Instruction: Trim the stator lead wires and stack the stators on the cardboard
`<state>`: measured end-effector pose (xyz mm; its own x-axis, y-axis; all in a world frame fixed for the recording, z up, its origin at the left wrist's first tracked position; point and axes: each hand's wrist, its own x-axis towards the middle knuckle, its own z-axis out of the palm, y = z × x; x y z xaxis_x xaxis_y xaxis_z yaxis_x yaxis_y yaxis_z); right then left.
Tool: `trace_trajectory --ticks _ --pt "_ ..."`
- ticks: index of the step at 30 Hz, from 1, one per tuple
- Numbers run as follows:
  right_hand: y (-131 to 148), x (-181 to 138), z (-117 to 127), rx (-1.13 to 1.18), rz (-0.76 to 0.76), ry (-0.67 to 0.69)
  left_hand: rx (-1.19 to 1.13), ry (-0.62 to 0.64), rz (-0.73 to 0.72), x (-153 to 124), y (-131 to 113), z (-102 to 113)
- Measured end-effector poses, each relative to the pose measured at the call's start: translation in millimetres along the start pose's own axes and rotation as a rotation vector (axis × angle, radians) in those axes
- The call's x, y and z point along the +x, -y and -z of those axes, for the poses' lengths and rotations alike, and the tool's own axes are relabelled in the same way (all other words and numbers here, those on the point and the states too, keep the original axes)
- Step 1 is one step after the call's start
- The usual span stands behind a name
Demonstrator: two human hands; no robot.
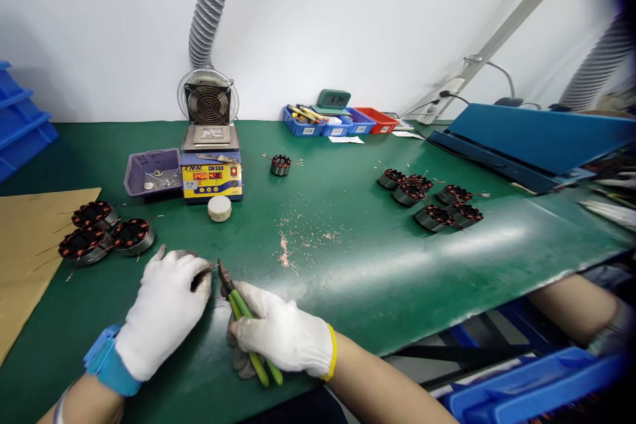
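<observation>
My left hand [171, 301], in a white glove, is closed with fingertips pinched together over the green table. What it grips is mostly hidden under the fingers; a thin wire end [216, 266] shows by the fingertips. In my right hand [285, 331], also gloved, are green-handled wire cutters [242, 308], their dark jaws pointing up beside that wire end. Three wire-wound motor stators [133, 236] with loose leads sit just beyond my left hand. Copper-coloured clippings [284, 250] lie scattered on the table past the cutters.
A solder pot [212, 172] with a fan and duct stands behind, beside a purple tray [153, 173] and a round white pad [219, 209]. One stator [281, 165] is alone; several more [433, 217] sit right. Small bins [304, 127] line the wall. Another person's arm [576, 308] appears at right.
</observation>
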<state>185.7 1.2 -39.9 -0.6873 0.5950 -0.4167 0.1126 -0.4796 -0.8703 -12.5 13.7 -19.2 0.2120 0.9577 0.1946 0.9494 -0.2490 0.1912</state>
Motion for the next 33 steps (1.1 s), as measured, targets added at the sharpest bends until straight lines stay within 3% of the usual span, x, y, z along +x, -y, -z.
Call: trace_trajectory --ticks 4,8,11,13,16,20,26,33 --pt "3 -2 -1 -0.095 -0.013 -0.015 -0.039 -0.019 -0.028 -1 1 1" --pt "1 -1 1 0.095 -0.014 -0.012 -0.218 0.059 -0.144 -1 5 9" --pt "2 -3 5 0.195 -0.009 0.029 -0.265 -0.015 -0.031 -1 5 15" --pt "3 -5 7 0.164 0.007 0.047 -0.161 -0.038 0.101 -1 2 17" --pt "7 -7 9 0.054 0.050 0.025 0.039 0.082 0.187 -1 -4 16" --pt "9 -6 9 0.024 0.056 0.046 0.052 0.182 0.193 -1 -10 12" --pt "9 -3 8 0.098 -0.031 0.134 -0.119 0.181 0.189 1 -7 8" --pt "8 -4 7 0.107 0.001 0.097 -0.149 0.161 0.178 1 -6 6"
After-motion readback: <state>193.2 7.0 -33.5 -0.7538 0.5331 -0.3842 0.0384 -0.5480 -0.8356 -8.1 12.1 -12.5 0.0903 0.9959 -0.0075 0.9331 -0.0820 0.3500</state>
